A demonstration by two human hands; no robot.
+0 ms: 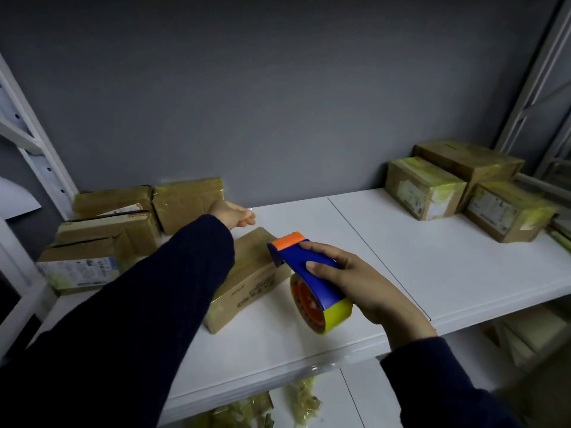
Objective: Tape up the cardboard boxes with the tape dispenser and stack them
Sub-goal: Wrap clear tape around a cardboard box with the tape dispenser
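Gripping a blue plastic tape dispenser (309, 267) with an orange cutter end and a yellowish tape roll, our right hand (364, 282) has its grip clamped round the handle, the cutter end over the right edge of a low brown cardboard box (250, 273) lying on the white shelf (432, 267). Our left hand (231, 215) reaches past that box's far end, fingers curled; whether its grip holds anything we cannot tell. Other brown cardboard boxes (426, 186) stand left and right.

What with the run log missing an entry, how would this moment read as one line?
left hand: beyond far end of box, grip unclear | right hand: grips tape dispenser near box | box: flat on shelf
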